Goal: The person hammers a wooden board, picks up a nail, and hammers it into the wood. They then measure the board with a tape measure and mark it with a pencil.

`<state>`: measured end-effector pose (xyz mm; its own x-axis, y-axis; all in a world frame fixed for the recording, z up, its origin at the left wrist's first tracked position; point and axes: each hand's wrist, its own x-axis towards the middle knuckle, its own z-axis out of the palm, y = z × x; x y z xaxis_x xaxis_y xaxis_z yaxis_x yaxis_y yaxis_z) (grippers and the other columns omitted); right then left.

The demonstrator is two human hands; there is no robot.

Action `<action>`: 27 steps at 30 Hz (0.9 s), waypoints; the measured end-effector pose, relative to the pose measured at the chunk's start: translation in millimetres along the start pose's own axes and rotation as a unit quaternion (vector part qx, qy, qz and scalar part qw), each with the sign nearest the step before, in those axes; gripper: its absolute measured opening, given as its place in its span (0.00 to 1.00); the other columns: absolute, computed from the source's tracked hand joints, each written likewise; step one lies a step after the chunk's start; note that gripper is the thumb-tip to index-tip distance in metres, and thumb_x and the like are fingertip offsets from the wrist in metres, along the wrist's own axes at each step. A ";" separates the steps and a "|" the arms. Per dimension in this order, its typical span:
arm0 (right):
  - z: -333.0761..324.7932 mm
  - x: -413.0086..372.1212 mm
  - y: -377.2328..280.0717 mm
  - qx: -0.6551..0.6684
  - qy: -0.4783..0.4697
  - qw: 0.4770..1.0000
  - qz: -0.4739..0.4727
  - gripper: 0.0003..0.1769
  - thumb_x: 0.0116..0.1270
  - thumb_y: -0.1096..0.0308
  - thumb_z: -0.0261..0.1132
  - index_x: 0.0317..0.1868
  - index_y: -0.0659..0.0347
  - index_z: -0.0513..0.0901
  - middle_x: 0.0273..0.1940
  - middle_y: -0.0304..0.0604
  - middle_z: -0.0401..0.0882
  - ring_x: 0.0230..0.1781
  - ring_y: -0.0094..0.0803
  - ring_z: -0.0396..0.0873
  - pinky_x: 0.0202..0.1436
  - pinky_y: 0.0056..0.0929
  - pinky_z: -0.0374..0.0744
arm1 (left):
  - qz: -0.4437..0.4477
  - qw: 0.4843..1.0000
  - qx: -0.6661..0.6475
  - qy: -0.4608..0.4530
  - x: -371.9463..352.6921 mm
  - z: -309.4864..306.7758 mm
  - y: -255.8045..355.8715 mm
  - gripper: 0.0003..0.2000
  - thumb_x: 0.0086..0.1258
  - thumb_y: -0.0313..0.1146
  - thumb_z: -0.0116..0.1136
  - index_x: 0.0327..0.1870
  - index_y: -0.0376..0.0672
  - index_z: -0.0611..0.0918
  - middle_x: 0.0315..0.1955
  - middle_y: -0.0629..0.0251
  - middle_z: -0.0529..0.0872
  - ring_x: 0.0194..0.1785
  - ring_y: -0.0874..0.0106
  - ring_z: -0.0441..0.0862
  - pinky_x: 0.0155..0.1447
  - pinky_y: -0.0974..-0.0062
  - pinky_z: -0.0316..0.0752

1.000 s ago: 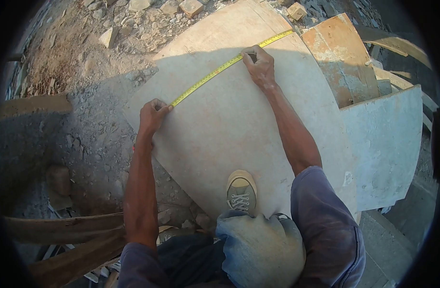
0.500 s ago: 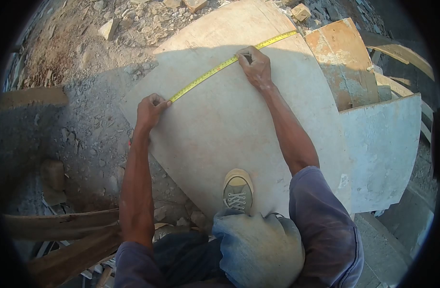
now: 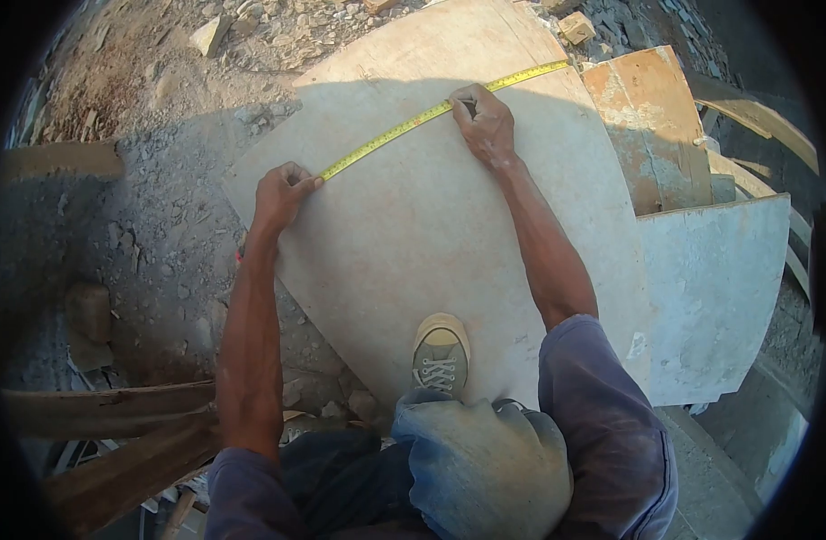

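A yellow tape measure [image 3: 386,138] is stretched slantwise across a large pale board [image 3: 431,243], reaching the board's right edge. Near the left edge, my left hand [image 3: 285,193] pinches the tape between thumb and fingers. My right hand [image 3: 482,124] grips it farther along, with a stretch of blade running on past the fingers to the upper right. What lies inside the curled left fingers is hidden. On the board's near part rests a shoe [image 3: 441,355] with white laces, below a bent knee in faded jeans.
Smaller weathered boards, one brown [image 3: 647,126] and one bluish-grey [image 3: 714,297], lie at the right. Rubble [image 3: 278,36] covers the ground beyond and to the left. Wooden beams [image 3: 116,409] lie at lower left, and curved timber strips [image 3: 755,117] at far right.
The view has shifted slightly. Both hands keep their hold on the tape, which lies along nearly the same line across the board.
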<state>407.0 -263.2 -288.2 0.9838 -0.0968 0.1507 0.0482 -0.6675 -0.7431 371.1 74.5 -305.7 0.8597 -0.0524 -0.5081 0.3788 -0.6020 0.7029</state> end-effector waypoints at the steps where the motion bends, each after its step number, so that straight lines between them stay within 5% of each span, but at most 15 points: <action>1: 0.8 0.7 0.0 -0.002 0.002 1.000 -0.004 0.06 0.64 0.67 0.65 0.37 0.60 0.82 0.32 0.48 0.83 0.34 0.40 0.82 0.39 0.35 0.78 | 0.000 1.000 0.005 -0.001 -0.3 -0.5 1.1 0.11 0.59 0.38 0.70 0.30 0.40 0.84 0.21 0.67 0.82 0.26 0.77 0.75 0.33 0.73 0.70; 27: 11.8 3.6 -4.0 -0.037 0.024 0.998 -0.048 0.02 0.64 0.71 0.63 0.35 0.59 0.80 0.33 0.48 0.82 0.34 0.46 0.81 0.38 0.37 0.78 | 0.011 1.000 0.004 -0.001 7.0 2.0 -10.6 0.13 0.58 0.40 0.71 0.31 0.39 0.84 0.22 0.63 0.83 0.26 0.73 0.77 0.35 0.70 0.71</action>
<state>412.5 -252.1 -292.4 0.9657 -0.0645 0.2517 0.1269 -0.7283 -0.6734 372.4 78.9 -317.7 0.8668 -0.0682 -0.4939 0.3567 -0.6073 0.7099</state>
